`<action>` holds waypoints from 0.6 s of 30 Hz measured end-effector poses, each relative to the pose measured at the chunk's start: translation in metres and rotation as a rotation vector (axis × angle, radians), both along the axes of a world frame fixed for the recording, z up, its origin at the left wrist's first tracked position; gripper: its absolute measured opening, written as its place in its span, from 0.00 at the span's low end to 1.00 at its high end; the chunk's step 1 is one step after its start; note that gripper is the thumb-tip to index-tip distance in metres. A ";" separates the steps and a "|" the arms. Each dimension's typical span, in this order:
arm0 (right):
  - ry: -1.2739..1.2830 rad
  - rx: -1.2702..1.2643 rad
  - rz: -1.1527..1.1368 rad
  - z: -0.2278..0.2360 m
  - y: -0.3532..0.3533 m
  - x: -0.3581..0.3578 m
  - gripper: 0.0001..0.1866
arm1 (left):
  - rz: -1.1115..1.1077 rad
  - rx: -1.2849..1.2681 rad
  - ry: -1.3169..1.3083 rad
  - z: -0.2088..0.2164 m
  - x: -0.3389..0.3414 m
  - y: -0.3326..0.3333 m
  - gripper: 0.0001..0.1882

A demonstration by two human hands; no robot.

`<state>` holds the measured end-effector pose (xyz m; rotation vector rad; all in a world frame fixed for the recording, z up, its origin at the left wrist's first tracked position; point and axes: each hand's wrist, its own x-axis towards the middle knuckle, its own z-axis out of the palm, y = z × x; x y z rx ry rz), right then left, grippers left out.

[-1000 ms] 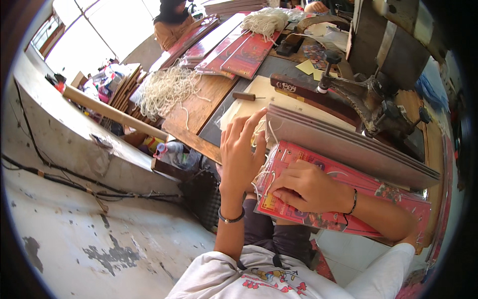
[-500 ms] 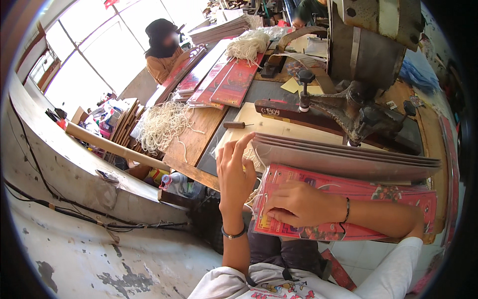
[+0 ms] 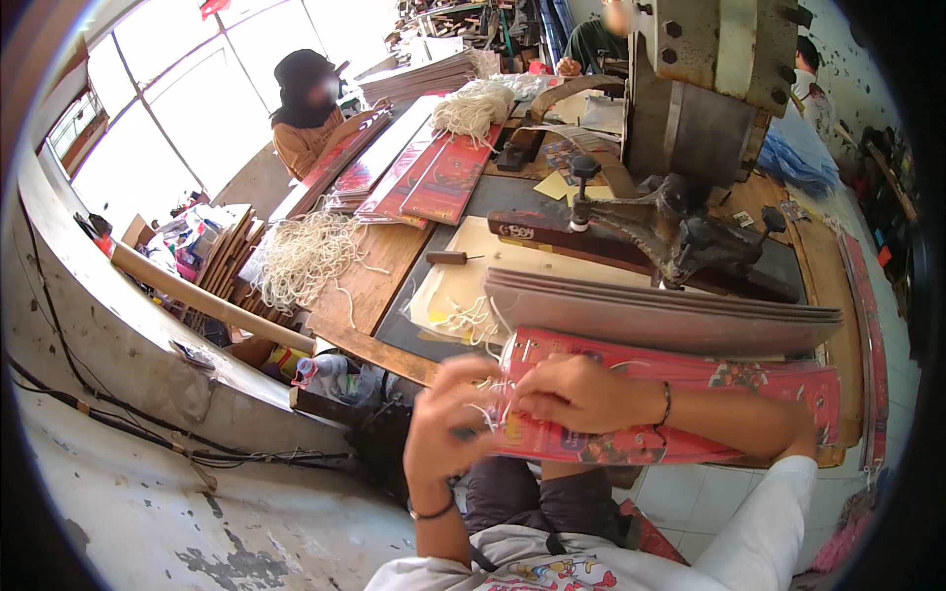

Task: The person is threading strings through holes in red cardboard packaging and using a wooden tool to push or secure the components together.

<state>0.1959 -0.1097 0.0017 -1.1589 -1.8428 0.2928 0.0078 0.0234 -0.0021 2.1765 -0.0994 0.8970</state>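
A stack of red printed sheets (image 3: 729,419) lies at the table's near edge in front of me. My right hand (image 3: 576,394) rests over its left end, fingers curled and pressed together near the corner; what they pinch, if anything, is hidden. Beside that end is my left hand (image 3: 448,419), bent and smeared by motion, with bits of white string by its fingers. Behind the red stack, several grey sheets (image 3: 650,310) stand tilted in layers. Loose white string (image 3: 473,315) trails over the pale board (image 3: 443,291) at their left end.
A wooden-handled awl (image 3: 448,257) lies on the board. A heavy metal machine (image 3: 680,231) rises behind the sheets. Tangled white string (image 3: 310,256) and more red sheets (image 3: 443,182) cover the far left. Other people (image 3: 305,118) sit beyond. A plastic bottle (image 3: 320,369) is left of the table.
My left hand has come down from the grey sheets' left end to beside the red stack's corner. My right hand stays over the red sheets, its fingers drawn closer together. The view has shifted slightly.
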 end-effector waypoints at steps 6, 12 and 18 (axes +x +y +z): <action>0.241 -0.354 -0.007 0.006 -0.018 0.012 0.08 | -0.060 0.391 0.358 -0.002 -0.009 -0.053 0.27; -0.602 -0.082 0.178 0.050 -0.019 -0.012 0.16 | -0.082 0.413 0.276 0.001 -0.012 -0.046 0.16; -0.643 -0.298 -0.150 0.109 -0.051 -0.022 0.28 | 0.128 0.647 0.067 0.023 0.009 -0.053 0.12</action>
